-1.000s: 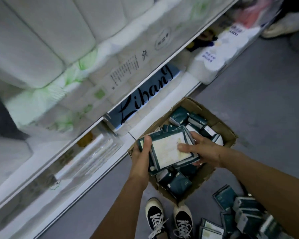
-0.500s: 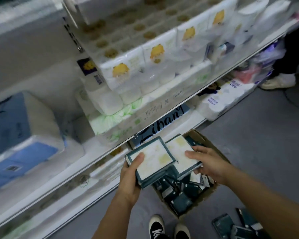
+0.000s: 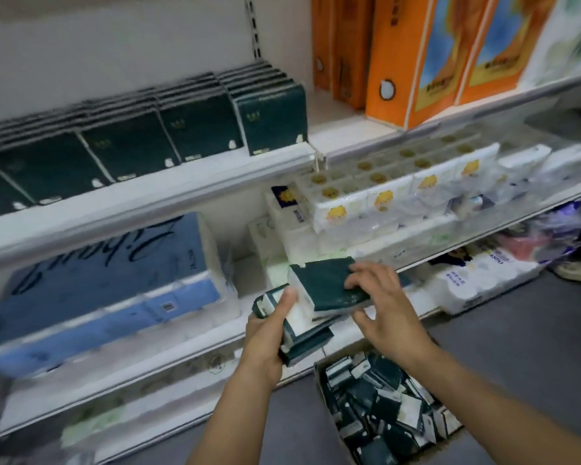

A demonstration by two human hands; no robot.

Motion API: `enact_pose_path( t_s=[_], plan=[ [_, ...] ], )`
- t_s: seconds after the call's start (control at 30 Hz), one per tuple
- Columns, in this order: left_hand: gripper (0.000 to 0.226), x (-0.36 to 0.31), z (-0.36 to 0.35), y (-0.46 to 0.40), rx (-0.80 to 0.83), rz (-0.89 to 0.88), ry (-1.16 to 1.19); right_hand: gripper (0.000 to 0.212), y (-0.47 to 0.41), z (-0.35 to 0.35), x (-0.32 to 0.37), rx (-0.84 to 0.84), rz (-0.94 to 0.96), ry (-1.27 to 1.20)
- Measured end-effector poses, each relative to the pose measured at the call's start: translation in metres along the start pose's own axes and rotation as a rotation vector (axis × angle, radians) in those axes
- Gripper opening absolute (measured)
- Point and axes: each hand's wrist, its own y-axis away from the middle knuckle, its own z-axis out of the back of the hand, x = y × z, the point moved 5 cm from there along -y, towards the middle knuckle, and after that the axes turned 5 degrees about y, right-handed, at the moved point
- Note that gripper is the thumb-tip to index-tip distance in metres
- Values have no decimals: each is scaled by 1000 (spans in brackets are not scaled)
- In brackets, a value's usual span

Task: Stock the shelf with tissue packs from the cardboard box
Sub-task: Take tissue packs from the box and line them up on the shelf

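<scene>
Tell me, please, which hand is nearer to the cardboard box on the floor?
Right. The right hand hovers just above the cardboard box; the left hand holds packs farther left.

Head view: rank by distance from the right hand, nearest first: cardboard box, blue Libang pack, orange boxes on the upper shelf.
From the right hand:
1. cardboard box, on the floor just below it.
2. blue Libang pack, on the shelf to the left.
3. orange boxes, upper shelf, top right.
</scene>
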Motion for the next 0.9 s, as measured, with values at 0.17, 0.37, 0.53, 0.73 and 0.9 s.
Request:
enact_pose_path(
  t_s=[0.17,0.37,0.53,0.73,0.9],
  plan=[
    [90,-49,44,31,68,-95,118,55,-12,-2,73,-7,93,-23],
    [90,-94,125,73,48,-141,183,16,-21,-21,155,-32,-263,-625],
    [55,-120,181,109,58,-183,194,71,-34,-31,223,242,-360,-661],
    [102,-133,247,121,-5,-212,5,74,-42,-48,289,554,-87,-136],
    [100,-152,282,140,-26,-252,14,54,-41,-62,346,618,-9,-155]
  ],
)
